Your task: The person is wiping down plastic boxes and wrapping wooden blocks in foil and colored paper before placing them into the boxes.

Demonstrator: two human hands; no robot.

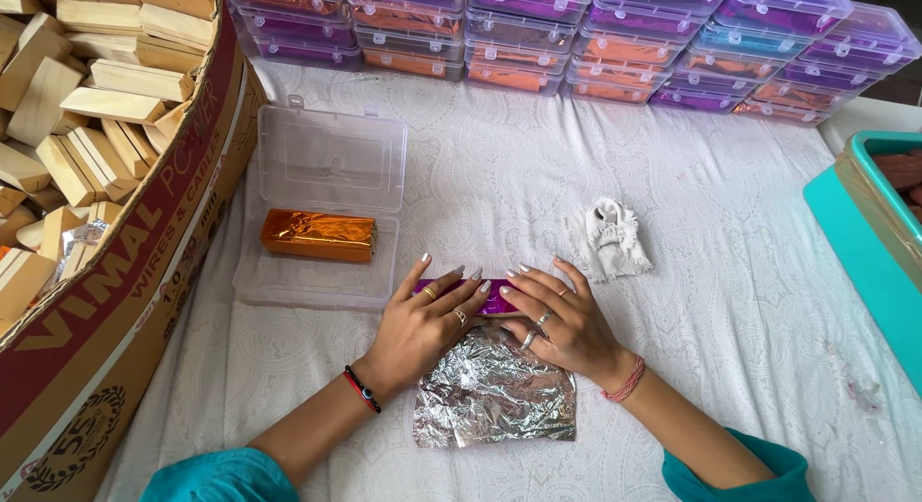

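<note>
Both hands, left [423,319] and right [552,315], lie spread and flat on a purple foil-wrapped block [485,295]. Its long axis runs left-right across them, at the far edge of the crinkled silver foil sheet [495,391], equally near both.

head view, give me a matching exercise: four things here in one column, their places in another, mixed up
Things:
1. orange foil-wrapped block
2. bare wooden blocks
3. white crumpled cloth
4. purple foil-wrapped block

Places:
A. under both hands, at the far edge of the silver foil sheet
B. inside the open clear plastic box
C. loose on the white sheet, beyond the right hand
D. piled in the cardboard carton

Pairs: 1-B, 2-D, 3-C, 4-A
</note>
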